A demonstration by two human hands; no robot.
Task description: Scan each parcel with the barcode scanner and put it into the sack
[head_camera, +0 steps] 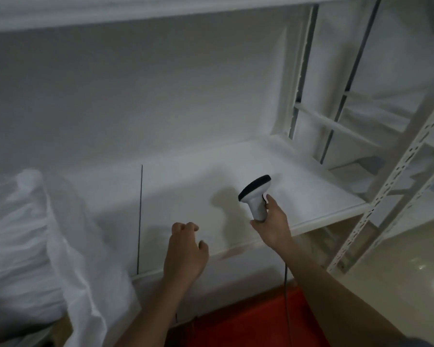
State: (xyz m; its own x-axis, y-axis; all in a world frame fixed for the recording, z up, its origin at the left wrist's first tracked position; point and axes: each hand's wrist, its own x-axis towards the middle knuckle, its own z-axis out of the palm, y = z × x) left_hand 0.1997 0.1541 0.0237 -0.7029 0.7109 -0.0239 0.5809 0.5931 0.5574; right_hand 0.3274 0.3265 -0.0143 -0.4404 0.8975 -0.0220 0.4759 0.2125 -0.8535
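white plastic with a dark head, the barcode scanner (255, 196) stands upright in the right hand (271, 222), above the white shelf (311, 196). the fingers (269, 200) curl round its handle from the right side, the thumb sits under the butt of the grip, and the dark head tilts up and to the left, clear of the hand. a thin dark cable (286, 291) hangs down beside the right forearm. the left hand (186, 249) hovers over the front of the shelf, well apart from the scanner, its fingers loosely curled and holding nothing. the white sack (68, 246) bulges at the left, beside the left forearm. something red (248, 326) lies below the shelf edge.
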